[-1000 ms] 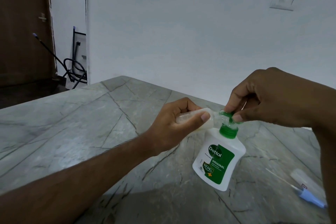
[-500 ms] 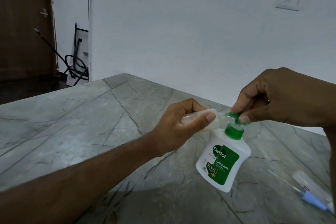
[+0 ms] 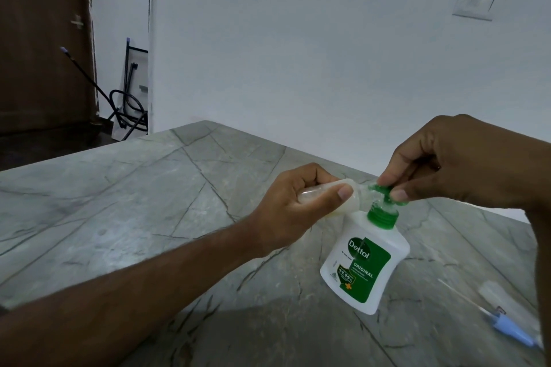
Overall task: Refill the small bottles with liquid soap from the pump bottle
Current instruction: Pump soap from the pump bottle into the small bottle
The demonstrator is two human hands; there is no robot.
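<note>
left hand (image 3: 293, 211) grips small clear plastic bottle (image 3: 140, 198) tilted sideways, mouth at the pump spout | right hand (image 3: 456, 164) pinches green pump head (image 3: 387, 192) between thumb and fingers | white pump bottle with green label (image 3: 365, 265) stands on grey marble tabletop (image 3: 119, 202) | blue-capped clear bottle (image 3: 504, 314) lies at right

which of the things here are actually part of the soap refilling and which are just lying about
In use:
- pump bottle, on the table
- green pump head, pinched by the right hand
- small bottle, held sideways at the pump by the left hand

Lying about:
- blue-tipped sprayer part on the table
- wall switch
- stand and cables by the door
</note>
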